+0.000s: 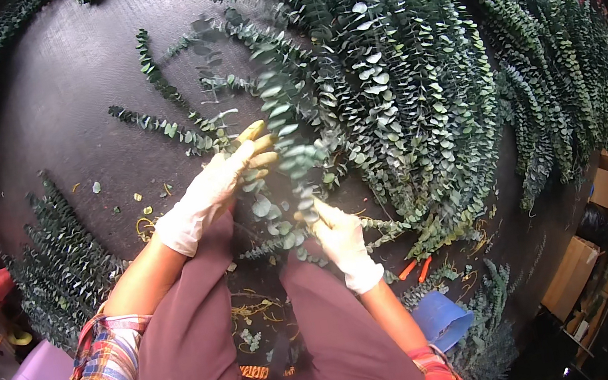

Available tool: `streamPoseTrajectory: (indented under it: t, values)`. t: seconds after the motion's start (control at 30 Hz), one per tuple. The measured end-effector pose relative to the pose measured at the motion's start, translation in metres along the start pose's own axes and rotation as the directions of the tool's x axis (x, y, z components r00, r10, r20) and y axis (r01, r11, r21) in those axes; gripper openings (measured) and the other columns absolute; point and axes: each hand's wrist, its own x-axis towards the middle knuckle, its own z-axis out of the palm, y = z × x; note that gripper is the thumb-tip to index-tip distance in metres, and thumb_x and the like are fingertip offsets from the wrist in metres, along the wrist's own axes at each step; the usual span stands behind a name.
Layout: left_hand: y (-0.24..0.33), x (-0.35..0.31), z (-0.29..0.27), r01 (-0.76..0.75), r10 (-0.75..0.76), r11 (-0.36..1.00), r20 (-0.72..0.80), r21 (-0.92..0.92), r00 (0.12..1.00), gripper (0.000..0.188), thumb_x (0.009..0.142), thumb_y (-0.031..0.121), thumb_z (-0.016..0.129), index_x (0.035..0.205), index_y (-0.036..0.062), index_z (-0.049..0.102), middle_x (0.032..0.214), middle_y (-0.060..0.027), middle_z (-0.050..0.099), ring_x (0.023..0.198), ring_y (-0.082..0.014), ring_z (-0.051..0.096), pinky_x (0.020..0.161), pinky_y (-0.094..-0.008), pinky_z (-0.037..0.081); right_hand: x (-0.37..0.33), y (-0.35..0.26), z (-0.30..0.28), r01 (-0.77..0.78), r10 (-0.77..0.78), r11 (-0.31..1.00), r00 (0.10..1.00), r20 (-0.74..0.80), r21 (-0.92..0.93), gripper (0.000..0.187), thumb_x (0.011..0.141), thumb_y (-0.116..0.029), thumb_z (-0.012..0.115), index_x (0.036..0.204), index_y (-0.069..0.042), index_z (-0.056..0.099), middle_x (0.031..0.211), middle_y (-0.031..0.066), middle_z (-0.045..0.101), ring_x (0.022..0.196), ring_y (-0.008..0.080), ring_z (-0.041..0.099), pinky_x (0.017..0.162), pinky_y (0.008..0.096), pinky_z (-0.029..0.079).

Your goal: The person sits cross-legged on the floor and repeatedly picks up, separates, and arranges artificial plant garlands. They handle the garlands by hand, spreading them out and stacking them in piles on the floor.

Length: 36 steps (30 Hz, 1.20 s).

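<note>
Eucalyptus stem [280,109]: held just left of the big leafy pile [418,96], roughly upright in view, leafy tip toward the far side, lower end toward the person. Its leaves are blurred.

Right hand [341,239], white-gloved: left of the pile's near end, fingers bent and closed round the stem's lower part. Left hand [239,167], also gloved: farther left of the pile, fingers fairly straight and pointing toward it, just beside the stem. Cannot tell if it grips anything; its thumb side is hidden among leaves.

Handling, by judgement: light for its length, woody and springy low down, whippy at the tip. Round leaves look thin and waxy; likely to slide under a smooth glove and to tear or drop if squeezed. Best hold: the lower stem, below the densest leaves, pinched firmly; a loose second hand higher up would steady the sway. Gripping by the tip risks snapping it.

Around: loose sprigs [163,129] left of the pile on the dark surface [54,112]. Orange-handled cutters [425,269] just beyond the pile's near end; blue container [442,320] nearer the person than those. Neighbouring stems may snag.
</note>
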Motion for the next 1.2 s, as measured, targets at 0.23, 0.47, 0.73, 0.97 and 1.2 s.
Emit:
streamPoseTrajectory:
  t: [0.23,0.47,0.73,0.97,1.2]
  values:
    - [-0.006,0.001,-0.010,0.071,-0.071,0.997,0.008,0.014,0.997,0.055,0.097,0.033,0.049,0.142,0.0064,0.032,0.130,-0.0077,0.052,0.109,-0.0154,0.054,0.093,-0.0298,0.043,-0.019,0.019,0.005,0.199,-0.199,0.980,0.980,-0.015,-0.018,0.048,0.083,-0.009,0.058,0.129,-0.021,0.055,0.083,0.0088,0.067,0.070,0.0170,0.065,0.068,0.0262,0.049]
    - [-0.003,-0.002,-0.002,0.087,-0.093,0.991,-0.057,-0.097,0.994,0.046,0.098,0.033,0.045,0.136,0.0054,0.042,0.101,-0.0069,0.065,0.093,-0.0154,0.061,0.085,-0.0301,0.049,-0.015,0.012,0.005,0.237,-0.239,0.971,0.952,0.194,0.033,0.043,0.084,-0.009,0.056,0.126,-0.016,0.057,0.094,0.0073,0.067,0.080,0.0191,0.065,0.072,0.0285,0.051]
    - [0.010,-0.014,0.005,0.030,-0.040,0.997,-0.144,-0.070,0.989,0.048,0.098,0.038,0.045,0.125,-0.0006,0.052,0.067,0.0029,0.051,0.063,-0.0083,0.049,0.064,-0.0253,0.045,0.045,-0.008,-0.040,0.174,-0.272,0.922,0.927,0.259,0.345,0.044,0.085,-0.018,0.063,0.126,-0.005,0.056,0.120,0.0113,0.061,0.111,0.0188,0.056,0.095,0.0309,0.044]
    - [0.014,-0.013,0.000,0.091,-0.080,0.994,-0.148,0.066,0.986,0.045,0.089,0.033,0.061,0.124,0.0056,0.056,0.058,0.0064,0.040,0.050,-0.0043,0.037,0.062,-0.0252,0.043,0.159,-0.026,-0.036,0.062,0.012,0.918,0.983,-0.184,0.391,0.073,0.084,-0.013,0.063,0.144,0.000,0.024,0.135,0.0167,0.047,0.119,0.0231,0.049,0.101,0.0323,0.038]
    - [0.016,-0.016,-0.014,0.085,-0.083,0.996,-0.130,0.016,0.988,0.044,0.091,0.032,0.058,0.127,0.0069,0.055,0.053,0.0063,0.036,0.049,-0.0053,0.035,0.061,-0.0246,0.043,0.163,-0.037,-0.044,0.117,0.007,0.896,0.961,-0.276,0.428,0.055,0.088,-0.004,0.052,0.141,-0.012,0.040,0.081,-0.0040,0.052,0.069,0.0050,0.046,0.063,0.0201,0.041]
